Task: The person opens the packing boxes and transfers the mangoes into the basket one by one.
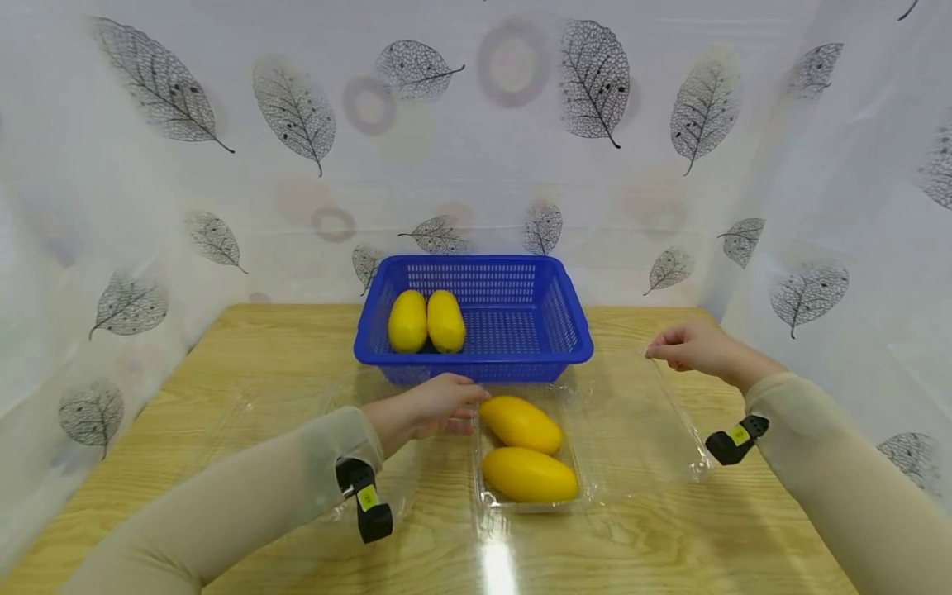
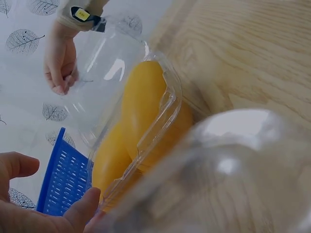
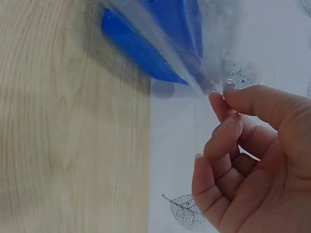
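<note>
Two yellow mangoes, the upper one [image 1: 521, 424] and the lower one [image 1: 530, 476], lie side by side in the base of a clear plastic clamshell box [image 1: 531, 506]. Its lid [image 1: 628, 430] is swung up to the right. My right hand [image 1: 693, 347] pinches the lid's far corner between thumb and fingertip, as the right wrist view also shows. At the base's left rim is my left hand [image 1: 437, 405], its fingers extended and touching the edge near the upper mango. In the left wrist view the left thumb [image 2: 83, 208] stands apart from the other visible finger.
Behind the box stands a blue plastic basket [image 1: 476, 359] with two more yellow mangoes [image 1: 408, 322] at its left. Another clear plastic box [image 1: 275, 405] lies on the wooden table [image 1: 245, 339], partly behind the left forearm. A leaf-patterned curtain [image 1: 476, 165] surrounds the table.
</note>
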Motion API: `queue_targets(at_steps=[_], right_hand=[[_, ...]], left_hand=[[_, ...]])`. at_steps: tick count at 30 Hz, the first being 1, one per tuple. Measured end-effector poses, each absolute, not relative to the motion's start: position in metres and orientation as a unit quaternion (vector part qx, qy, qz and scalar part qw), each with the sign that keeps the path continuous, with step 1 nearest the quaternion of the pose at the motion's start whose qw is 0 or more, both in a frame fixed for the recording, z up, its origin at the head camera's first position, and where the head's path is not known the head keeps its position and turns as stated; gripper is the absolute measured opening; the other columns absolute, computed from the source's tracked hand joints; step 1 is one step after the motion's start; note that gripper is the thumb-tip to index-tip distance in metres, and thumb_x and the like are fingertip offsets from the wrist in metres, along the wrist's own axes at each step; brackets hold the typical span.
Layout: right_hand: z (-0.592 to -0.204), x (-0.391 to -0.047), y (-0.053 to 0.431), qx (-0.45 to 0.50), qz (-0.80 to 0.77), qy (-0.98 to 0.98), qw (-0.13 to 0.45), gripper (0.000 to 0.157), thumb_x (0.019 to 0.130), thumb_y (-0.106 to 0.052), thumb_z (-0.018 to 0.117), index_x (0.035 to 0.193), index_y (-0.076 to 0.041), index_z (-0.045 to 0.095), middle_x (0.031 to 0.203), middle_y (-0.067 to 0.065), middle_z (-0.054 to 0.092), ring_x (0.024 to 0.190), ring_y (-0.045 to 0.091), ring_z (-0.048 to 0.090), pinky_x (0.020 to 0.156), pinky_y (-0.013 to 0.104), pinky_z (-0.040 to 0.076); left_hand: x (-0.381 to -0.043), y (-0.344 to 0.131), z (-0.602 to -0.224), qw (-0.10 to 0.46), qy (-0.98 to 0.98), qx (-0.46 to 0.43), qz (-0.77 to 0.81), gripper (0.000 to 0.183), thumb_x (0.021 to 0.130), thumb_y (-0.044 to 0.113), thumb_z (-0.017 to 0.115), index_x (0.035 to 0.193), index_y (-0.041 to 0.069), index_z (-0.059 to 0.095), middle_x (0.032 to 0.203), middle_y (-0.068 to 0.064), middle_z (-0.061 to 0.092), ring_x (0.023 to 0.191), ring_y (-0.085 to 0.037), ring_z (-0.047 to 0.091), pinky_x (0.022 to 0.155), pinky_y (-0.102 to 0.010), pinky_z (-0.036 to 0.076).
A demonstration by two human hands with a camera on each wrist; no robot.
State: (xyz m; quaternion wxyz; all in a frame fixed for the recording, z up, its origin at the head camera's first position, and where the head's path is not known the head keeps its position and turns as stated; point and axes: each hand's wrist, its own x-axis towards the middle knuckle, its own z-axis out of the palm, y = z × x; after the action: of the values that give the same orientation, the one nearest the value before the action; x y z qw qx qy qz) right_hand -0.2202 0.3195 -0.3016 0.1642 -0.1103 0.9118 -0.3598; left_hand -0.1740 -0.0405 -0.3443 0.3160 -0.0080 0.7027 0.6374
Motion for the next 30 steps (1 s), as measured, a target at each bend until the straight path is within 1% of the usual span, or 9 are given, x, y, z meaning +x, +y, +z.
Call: queue_targets(at_steps=[3,6,8,11,15,19,24,27,30], right_hand=[[-0.307,-0.219,0.325,-0.103,-0.344,0.916,0.177,0.027,0.084,-0.023,0.052,0.089,0.002,0.059,0.06,0.001,0.042,0.058,0.013,0.042,0.062,0.029,0.043],[-0.314,-0.218,0.329,-0.103,-0.323,0.923,0.182,0.027,0.084,-0.025,0.052,0.088,0.0,0.06,0.065,0.002,0.045,0.063,0.015,0.044,0.063,0.029,0.044],[-0.32,-0.218,0.331,-0.103,-0.315,0.925,0.187,0.026,0.083,-0.025,0.053,0.088,-0.001,0.061,0.069,0.002,0.047,0.064,0.016,0.044,0.062,0.029,0.044],[-0.329,-0.217,0.33,-0.103,-0.305,0.926,0.194,0.026,0.083,-0.024,0.053,0.09,0.001,0.061,0.071,0.002,0.049,0.065,0.016,0.044,0.059,0.029,0.042],[-0.338,-0.215,0.328,-0.1,-0.29,0.929,0.208,0.028,0.084,-0.02,0.051,0.095,0.005,0.059,0.074,0.005,0.051,0.064,0.016,0.044,0.056,0.029,0.041],[-0.347,-0.214,0.325,-0.096,-0.28,0.929,0.223,0.029,0.085,-0.018,0.049,0.098,0.007,0.056,0.079,0.009,0.053,0.065,0.016,0.045,0.055,0.029,0.041],[-0.356,-0.214,0.322,-0.091,-0.28,0.926,0.235,0.028,0.085,-0.016,0.047,0.097,0.007,0.056,0.078,0.009,0.054,0.063,0.015,0.046,0.054,0.03,0.042],[-0.36,-0.214,0.32,-0.089,-0.277,0.924,0.247,0.026,0.084,-0.016,0.047,0.095,0.006,0.056,0.076,0.007,0.053,0.063,0.015,0.047,0.054,0.03,0.042],[-0.363,-0.213,0.318,-0.091,-0.273,0.922,0.258,0.025,0.084,-0.016,0.047,0.094,0.005,0.056,0.076,0.005,0.052,0.064,0.015,0.047,0.054,0.029,0.043]], left_hand=[[-0.174,-0.041,-0.344,0.316,0.701,-0.004,0.639,0.039,0.084,0.017,0.049,0.116,-0.005,0.043,0.118,-0.015,0.038,0.075,-0.017,0.045,0.074,-0.034,0.047],[-0.174,-0.042,-0.345,0.315,0.698,0.0,0.643,0.036,0.086,0.018,0.045,0.114,-0.004,0.046,0.117,-0.015,0.038,0.072,-0.015,0.044,0.074,-0.034,0.046],[-0.174,-0.042,-0.345,0.315,0.698,0.004,0.643,0.036,0.087,0.018,0.043,0.116,-0.004,0.045,0.12,-0.015,0.037,0.076,-0.016,0.044,0.075,-0.034,0.046],[-0.173,-0.042,-0.343,0.315,0.699,0.006,0.642,0.038,0.088,0.019,0.042,0.119,-0.004,0.043,0.127,-0.016,0.032,0.094,-0.024,0.044,0.077,-0.035,0.045],[-0.173,-0.043,-0.341,0.321,0.696,0.018,0.642,0.039,0.088,0.02,0.041,0.12,-0.003,0.042,0.132,-0.017,0.027,0.114,-0.036,0.031,0.078,-0.036,0.044],[-0.173,-0.044,-0.34,0.337,0.682,0.039,0.648,0.04,0.088,0.019,0.042,0.122,-0.003,0.039,0.133,-0.016,0.025,0.118,-0.035,0.024,0.086,-0.04,0.038],[-0.171,-0.045,-0.332,0.349,0.669,0.06,0.654,0.042,0.088,0.018,0.042,0.124,-0.004,0.035,0.136,-0.017,0.016,0.123,-0.034,0.011,0.096,-0.047,0.02],[-0.168,-0.049,-0.326,0.351,0.676,0.079,0.643,0.045,0.089,0.018,0.042,0.126,-0.005,0.031,0.138,-0.017,0.007,0.124,-0.034,0.005,0.097,-0.047,0.016],[-0.166,-0.057,-0.32,0.354,0.692,0.101,0.622,0.055,0.087,0.021,0.046,0.131,-0.003,0.023,0.139,-0.015,0.008,0.124,-0.032,0.01,0.097,-0.045,0.019]])
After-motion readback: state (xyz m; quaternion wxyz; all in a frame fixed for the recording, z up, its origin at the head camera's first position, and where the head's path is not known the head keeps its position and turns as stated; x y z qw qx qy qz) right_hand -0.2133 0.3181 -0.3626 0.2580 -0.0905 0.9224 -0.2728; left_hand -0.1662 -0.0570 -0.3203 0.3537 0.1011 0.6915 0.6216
